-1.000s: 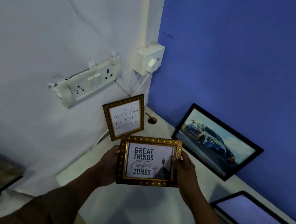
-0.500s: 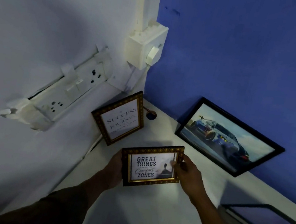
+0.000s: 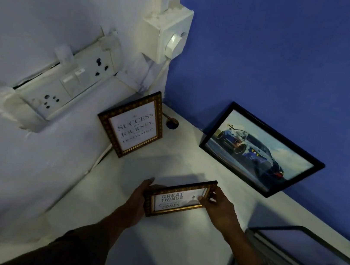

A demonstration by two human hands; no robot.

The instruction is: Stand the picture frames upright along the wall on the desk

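Now | left hand [image 3: 136, 199] and right hand [image 3: 218, 205] clamp "Great Things" frame [image 3: 179, 198] by its short edges, low over desk [image 3: 162, 255], apart from either wall | risk: tilted frame slides flat if released before leaning | "Success" frame [image 3: 132, 123], car frame [image 3: 260, 150] already propped.

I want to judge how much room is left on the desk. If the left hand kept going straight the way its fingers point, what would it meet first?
Probably the gold Success frame leaning on the white wall. The left hand, gripping the Great Things frame, points up-desk toward it over bare desk; depth is uncertain.
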